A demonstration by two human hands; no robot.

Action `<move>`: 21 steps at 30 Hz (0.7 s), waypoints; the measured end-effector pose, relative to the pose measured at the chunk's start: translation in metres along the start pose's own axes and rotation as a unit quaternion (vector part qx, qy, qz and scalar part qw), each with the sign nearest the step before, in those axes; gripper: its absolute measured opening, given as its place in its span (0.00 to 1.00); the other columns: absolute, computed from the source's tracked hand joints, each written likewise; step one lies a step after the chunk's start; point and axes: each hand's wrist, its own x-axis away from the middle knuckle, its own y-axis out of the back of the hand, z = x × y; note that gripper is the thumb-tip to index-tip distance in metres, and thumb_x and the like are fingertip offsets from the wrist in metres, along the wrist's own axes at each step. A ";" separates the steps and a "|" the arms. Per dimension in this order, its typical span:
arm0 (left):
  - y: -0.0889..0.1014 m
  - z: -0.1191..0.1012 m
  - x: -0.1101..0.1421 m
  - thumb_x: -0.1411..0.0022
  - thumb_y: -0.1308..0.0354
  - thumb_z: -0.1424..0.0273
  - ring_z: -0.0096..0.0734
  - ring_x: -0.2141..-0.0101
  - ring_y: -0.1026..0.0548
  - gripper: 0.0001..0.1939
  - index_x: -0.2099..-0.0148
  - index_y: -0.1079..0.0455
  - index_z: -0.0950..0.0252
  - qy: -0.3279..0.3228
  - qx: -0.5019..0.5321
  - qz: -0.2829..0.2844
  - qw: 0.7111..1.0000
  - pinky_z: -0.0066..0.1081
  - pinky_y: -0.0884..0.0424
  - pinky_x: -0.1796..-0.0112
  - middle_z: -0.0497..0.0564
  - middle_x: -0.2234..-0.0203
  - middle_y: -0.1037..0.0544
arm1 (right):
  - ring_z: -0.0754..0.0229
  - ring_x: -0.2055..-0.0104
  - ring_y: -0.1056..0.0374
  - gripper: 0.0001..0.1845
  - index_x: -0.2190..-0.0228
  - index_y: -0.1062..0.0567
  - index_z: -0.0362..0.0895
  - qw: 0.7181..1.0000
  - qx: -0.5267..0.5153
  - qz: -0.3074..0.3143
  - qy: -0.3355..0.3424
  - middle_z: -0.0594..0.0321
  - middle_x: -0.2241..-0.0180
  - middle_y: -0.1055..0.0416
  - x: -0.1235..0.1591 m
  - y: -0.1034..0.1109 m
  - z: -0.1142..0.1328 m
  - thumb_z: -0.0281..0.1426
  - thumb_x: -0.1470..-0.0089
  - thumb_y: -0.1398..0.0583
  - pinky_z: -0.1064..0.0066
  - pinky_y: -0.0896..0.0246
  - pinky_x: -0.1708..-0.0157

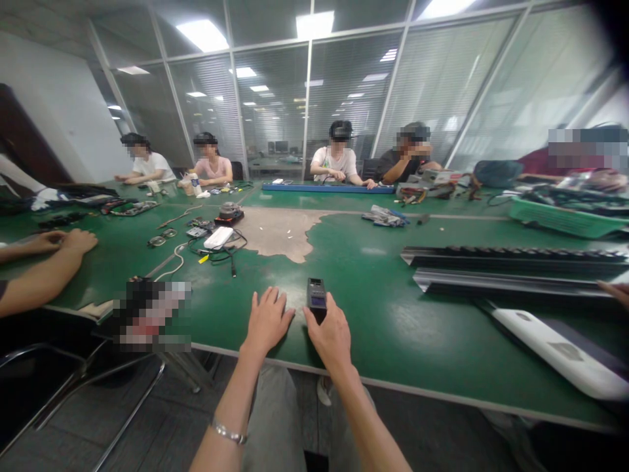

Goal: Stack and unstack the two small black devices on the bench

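Note:
My left hand [268, 319] lies flat on the green tabletop [383, 354] with its fingers spread and nothing under them that I can see. A bracelet circles that wrist. My right hand [333, 335] grips the near end of a small black box-shaped device [316, 288], thumb on its left side and fingers on its right. The device has a small dark display at the far end and a bluish panel nearer me. It rests on or just above the table; which one I cannot tell. The palm hides its near end.
Left of centre are a white adapter [219, 238], cables and eyeglasses [162, 237]. Gloves [384, 216] lie beyond. Dark metal channels [511, 283], a long white device [555, 347] and a green basket [565, 219] occupy the right. Several people sit around; another person's hands [73, 241] rest at left.

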 end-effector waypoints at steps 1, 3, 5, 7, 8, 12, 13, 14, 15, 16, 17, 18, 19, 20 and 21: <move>0.000 0.000 0.000 0.30 0.55 0.56 0.47 0.38 0.41 0.24 0.39 0.36 0.61 0.000 -0.001 0.000 1.000 0.54 0.49 0.39 0.58 0.39 0.35 | 0.45 0.46 0.34 0.37 0.41 0.38 0.32 1.000 -0.003 -0.001 0.005 0.42 0.47 0.31 0.000 0.000 0.000 0.45 0.44 0.43 0.58 0.39 0.47; 0.000 -0.001 0.000 0.30 0.56 0.56 0.47 0.38 0.41 0.24 0.39 0.36 0.60 0.002 -0.002 0.001 1.000 0.54 0.49 0.39 0.58 0.38 0.35 | 0.46 0.47 0.34 0.35 0.42 0.37 0.34 1.000 -0.013 0.000 0.016 0.44 0.49 0.30 0.000 0.001 -0.001 0.45 0.43 0.43 0.58 0.39 0.48; 0.000 -0.001 0.000 0.30 0.56 0.56 0.47 0.38 0.41 0.24 0.39 0.36 0.60 0.001 -0.003 0.001 1.000 0.55 0.49 0.39 0.58 0.38 0.35 | 0.46 0.48 0.34 0.34 0.42 0.37 0.36 1.000 -0.022 -0.002 0.021 0.45 0.49 0.30 0.001 0.001 -0.001 0.44 0.43 0.43 0.58 0.39 0.49; -0.001 -0.001 0.000 0.30 0.56 0.56 0.47 0.37 0.42 0.24 0.39 0.36 0.60 -0.002 -0.005 -0.001 1.000 0.55 0.49 0.39 0.58 0.38 0.35 | 0.46 0.48 0.34 0.34 0.42 0.37 0.36 0.999 -0.025 -0.005 0.021 0.45 0.49 0.30 0.001 0.002 -0.001 0.44 0.43 0.43 0.58 0.39 0.49; -0.001 -0.001 0.000 0.30 0.56 0.56 0.47 0.37 0.42 0.24 0.39 0.36 0.61 -0.003 -0.005 -0.001 1.000 0.54 0.49 0.39 0.58 0.38 0.35 | 0.46 0.48 0.34 0.34 0.42 0.37 0.36 0.999 -0.025 -0.005 0.021 0.45 0.49 0.30 0.001 0.002 -0.001 0.44 0.43 0.43 0.58 0.39 0.48; -0.003 0.000 0.000 0.30 0.56 0.56 0.47 0.37 0.42 0.25 0.39 0.36 0.61 -0.007 -0.003 -0.001 1.000 0.54 0.48 0.39 0.58 0.38 0.35 | 0.46 0.48 0.34 0.33 0.43 0.36 0.35 1.000 -0.021 -0.004 0.021 0.45 0.50 0.29 0.000 0.002 0.000 0.44 0.43 0.43 0.58 0.39 0.49; -0.003 0.000 0.000 0.30 0.56 0.56 0.47 0.37 0.42 0.25 0.39 0.36 0.62 -0.008 -0.002 -0.002 1.000 0.54 0.48 0.39 0.59 0.38 0.35 | 0.46 0.48 0.34 0.33 0.43 0.36 0.35 1.000 -0.021 -0.005 0.020 0.45 0.50 0.29 0.000 0.002 0.000 0.44 0.43 0.43 0.58 0.39 0.49; -0.004 0.000 0.000 0.30 0.56 0.56 0.47 0.37 0.42 0.25 0.39 0.36 0.62 -0.009 -0.001 -0.003 1.000 0.53 0.48 0.39 0.59 0.38 0.35 | 0.46 0.48 0.34 0.33 0.43 0.36 0.35 1.000 -0.022 -0.006 0.021 0.45 0.50 0.29 0.000 0.002 0.000 0.44 0.43 0.43 0.58 0.39 0.49; -0.004 0.001 0.000 0.30 0.57 0.56 0.47 0.37 0.42 0.25 0.39 0.36 0.62 -0.010 -0.001 -0.005 1.000 0.53 0.48 0.39 0.59 0.38 0.35 | 0.47 0.48 0.34 0.33 0.43 0.36 0.36 0.999 -0.024 -0.007 0.023 0.45 0.50 0.30 0.000 0.002 0.000 0.44 0.43 0.43 0.57 0.39 0.49; -0.004 0.001 0.000 0.30 0.57 0.56 0.47 0.37 0.42 0.25 0.39 0.36 0.62 -0.010 -0.001 -0.006 1.000 0.53 0.47 0.39 0.59 0.38 0.35 | 0.47 0.47 0.35 0.33 0.43 0.36 0.36 0.999 -0.024 -0.008 0.025 0.45 0.50 0.29 0.000 0.002 0.000 0.44 0.43 0.43 0.57 0.39 0.48; -0.004 0.001 0.000 0.30 0.57 0.56 0.47 0.37 0.41 0.25 0.39 0.36 0.62 -0.010 0.000 -0.007 1.000 0.53 0.47 0.39 0.59 0.38 0.35 | 0.47 0.47 0.35 0.33 0.43 0.36 0.36 0.999 -0.024 -0.010 0.027 0.45 0.50 0.29 0.000 0.002 0.000 0.44 0.43 0.43 0.57 0.40 0.48; -0.004 0.001 0.000 0.30 0.56 0.56 0.47 0.37 0.41 0.25 0.39 0.36 0.62 -0.010 0.000 -0.008 1.000 0.53 0.47 0.39 0.59 0.38 0.35 | 0.47 0.46 0.36 0.32 0.44 0.35 0.37 0.999 -0.024 -0.012 0.029 0.46 0.50 0.29 0.000 0.003 0.000 0.45 0.43 0.43 0.57 0.40 0.48; -0.003 0.002 0.000 0.30 0.56 0.56 0.47 0.37 0.41 0.25 0.39 0.36 0.62 -0.009 0.000 -0.008 1.000 0.53 0.47 0.39 0.59 0.38 0.35 | 0.47 0.46 0.36 0.32 0.44 0.35 0.37 0.999 -0.025 -0.014 0.032 0.46 0.50 0.29 0.000 0.003 0.000 0.45 0.43 0.43 0.57 0.40 0.47; -0.003 0.002 0.000 0.30 0.56 0.56 0.47 0.37 0.41 0.25 0.39 0.36 0.62 -0.009 0.000 -0.008 1.000 0.53 0.47 0.39 0.59 0.38 0.35 | 0.47 0.46 0.36 0.31 0.45 0.34 0.38 0.999 -0.026 -0.015 0.034 0.47 0.50 0.29 0.000 0.003 0.001 0.45 0.43 0.43 0.57 0.41 0.47; -0.003 0.002 0.000 0.30 0.56 0.56 0.47 0.37 0.41 0.25 0.39 0.36 0.62 -0.009 0.001 -0.008 1.000 0.53 0.47 0.39 0.59 0.38 0.35 | 0.47 0.46 0.36 0.31 0.45 0.34 0.38 0.999 -0.027 -0.017 0.035 0.47 0.51 0.29 0.000 0.003 0.001 0.45 0.43 0.43 0.57 0.41 0.47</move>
